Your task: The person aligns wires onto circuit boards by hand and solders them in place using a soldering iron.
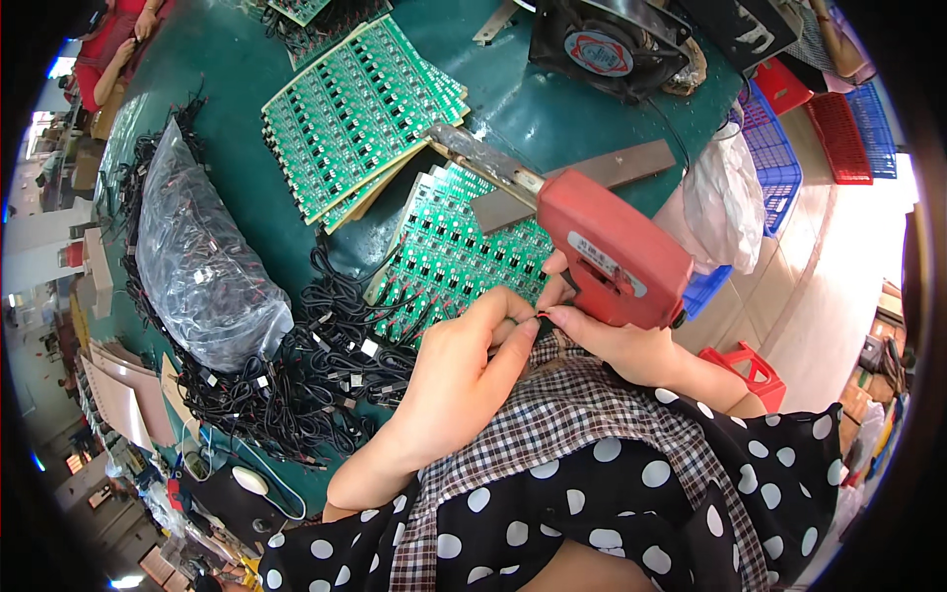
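My right hand (617, 340) grips a red soldering gun (612, 259) whose long metal tip (483, 163) reaches out over a green circuit board panel (449, 252). My left hand (464, 370) pinches a thin red and black wire (538, 316) at its end, right beside the right hand's fingers. Both hands meet at the near edge of the green panel. A pile of black wire leads (316, 375) lies just left of my left hand.
A stack of green circuit board panels (360, 113) lies farther back on the green table (237, 79). A clear plastic bag of black wires (202, 261) sits at the left. A black fan (612, 44) stands at the back. Blue and red baskets (779, 148) are at the right.
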`<action>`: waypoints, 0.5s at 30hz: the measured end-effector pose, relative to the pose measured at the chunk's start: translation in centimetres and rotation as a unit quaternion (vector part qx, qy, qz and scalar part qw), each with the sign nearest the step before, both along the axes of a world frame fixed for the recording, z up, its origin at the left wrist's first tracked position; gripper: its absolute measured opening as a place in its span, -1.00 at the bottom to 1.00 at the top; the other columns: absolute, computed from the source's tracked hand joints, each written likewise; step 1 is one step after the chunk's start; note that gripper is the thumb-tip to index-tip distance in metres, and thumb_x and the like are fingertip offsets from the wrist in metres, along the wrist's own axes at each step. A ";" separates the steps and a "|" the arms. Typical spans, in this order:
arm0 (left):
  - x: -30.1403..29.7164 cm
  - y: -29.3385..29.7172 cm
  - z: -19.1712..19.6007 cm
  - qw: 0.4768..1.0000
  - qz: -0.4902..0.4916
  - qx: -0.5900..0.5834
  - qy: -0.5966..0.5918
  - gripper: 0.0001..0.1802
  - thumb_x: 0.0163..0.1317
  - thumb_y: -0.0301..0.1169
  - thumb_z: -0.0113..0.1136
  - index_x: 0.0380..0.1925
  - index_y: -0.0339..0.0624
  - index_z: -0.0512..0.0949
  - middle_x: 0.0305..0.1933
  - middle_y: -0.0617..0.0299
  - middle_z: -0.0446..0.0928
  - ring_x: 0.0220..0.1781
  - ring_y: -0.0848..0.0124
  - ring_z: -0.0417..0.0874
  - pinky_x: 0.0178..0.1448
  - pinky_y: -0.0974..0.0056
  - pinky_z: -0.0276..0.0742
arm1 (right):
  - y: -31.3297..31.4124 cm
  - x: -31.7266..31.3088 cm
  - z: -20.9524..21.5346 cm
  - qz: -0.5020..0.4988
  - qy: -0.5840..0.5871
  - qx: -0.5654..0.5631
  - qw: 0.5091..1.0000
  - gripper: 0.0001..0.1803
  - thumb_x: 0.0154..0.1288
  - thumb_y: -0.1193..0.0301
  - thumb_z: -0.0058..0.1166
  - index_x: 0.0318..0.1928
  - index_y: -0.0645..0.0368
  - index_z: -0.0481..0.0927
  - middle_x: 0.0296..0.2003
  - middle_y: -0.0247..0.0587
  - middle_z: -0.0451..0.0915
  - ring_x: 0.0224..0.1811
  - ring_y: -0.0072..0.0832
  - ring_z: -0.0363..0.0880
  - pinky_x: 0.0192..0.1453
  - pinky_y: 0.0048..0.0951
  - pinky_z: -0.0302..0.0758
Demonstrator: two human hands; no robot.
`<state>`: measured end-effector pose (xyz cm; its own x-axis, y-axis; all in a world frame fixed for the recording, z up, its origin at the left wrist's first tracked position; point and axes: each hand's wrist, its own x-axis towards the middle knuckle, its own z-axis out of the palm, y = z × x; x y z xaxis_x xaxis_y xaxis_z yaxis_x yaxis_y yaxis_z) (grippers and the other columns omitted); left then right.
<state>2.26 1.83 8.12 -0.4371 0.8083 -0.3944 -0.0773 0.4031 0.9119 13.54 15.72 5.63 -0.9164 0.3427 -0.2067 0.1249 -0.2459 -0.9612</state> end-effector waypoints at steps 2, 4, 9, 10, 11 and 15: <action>-0.2 0.0 -0.7 1.000 0.001 0.000 -0.001 -0.93 0.22 -0.50 0.03 -0.35 -0.29 0.42 -0.69 0.18 0.43 -0.68 0.45 0.44 -0.54 0.35 0.32 | -0.2 -0.2 -0.3 -0.011 0.016 0.013 1.000 -0.59 0.20 0.68 0.01 0.07 0.26 0.30 -0.27 -0.23 0.48 -0.25 -0.64 0.47 -0.29 -0.63 0.43; 0.1 -0.3 -0.5 1.000 0.000 0.003 0.004 -0.92 0.22 -0.49 0.03 -0.35 -0.29 0.42 -0.69 0.18 0.43 -0.68 0.43 0.45 -0.54 0.34 0.32 | -0.4 0.0 0.0 -0.024 0.038 0.029 0.999 -0.59 0.21 0.67 -0.01 0.08 0.26 0.30 -0.27 -0.24 0.48 -0.26 -0.65 0.47 -0.29 -0.64 0.43; -0.1 -0.1 -0.4 1.000 -0.001 -0.008 0.017 -0.92 0.20 -0.49 0.04 -0.35 -0.28 0.43 -0.69 0.18 0.43 -0.68 0.35 0.46 -0.52 0.32 0.35 | 0.2 -0.4 0.5 -0.006 -0.031 -0.029 0.999 -0.25 0.05 0.68 0.13 0.29 0.31 0.14 -0.02 -0.16 0.48 -0.18 -0.61 0.55 -0.05 -0.55 0.46; -0.2 -0.1 -0.4 1.000 -0.002 -0.008 0.017 -0.92 0.20 -0.49 0.04 -0.35 -0.28 0.43 -0.69 0.18 0.43 -0.68 0.35 0.46 -0.52 0.32 0.35 | 0.2 -0.4 0.4 -0.006 -0.031 -0.030 0.999 -0.25 0.05 0.68 0.13 0.29 0.31 0.14 -0.02 -0.16 0.48 -0.18 -0.61 0.55 -0.05 -0.55 0.46; -0.3 0.0 -0.4 1.000 -0.014 -0.010 0.020 -0.92 0.22 -0.52 0.00 -0.35 -0.32 0.43 -0.61 0.22 0.47 -0.59 0.47 0.48 -0.45 0.39 0.37 | 0.2 -0.5 0.2 -0.003 -0.013 0.058 0.998 -0.24 0.04 0.67 0.14 0.28 0.31 0.15 0.00 -0.14 0.47 -0.17 -0.61 0.54 -0.05 -0.55 0.46; -0.1 -0.5 -0.8 0.996 0.015 0.064 0.056 -0.93 0.14 -0.54 0.08 -0.36 -0.31 0.47 -0.51 0.11 0.52 -0.53 0.44 0.54 -0.49 0.33 0.38 | -0.1 -0.4 0.0 0.012 0.045 0.223 0.974 -0.24 0.03 0.64 0.16 0.28 0.33 0.16 0.05 -0.11 0.46 -0.15 -0.62 0.52 -0.04 -0.57 0.45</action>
<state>2.15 1.34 7.35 -0.4968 0.8354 -0.2354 0.0186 0.2814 0.9594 13.16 15.61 5.62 -0.9330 0.3578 0.0387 0.0359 0.1996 -0.9792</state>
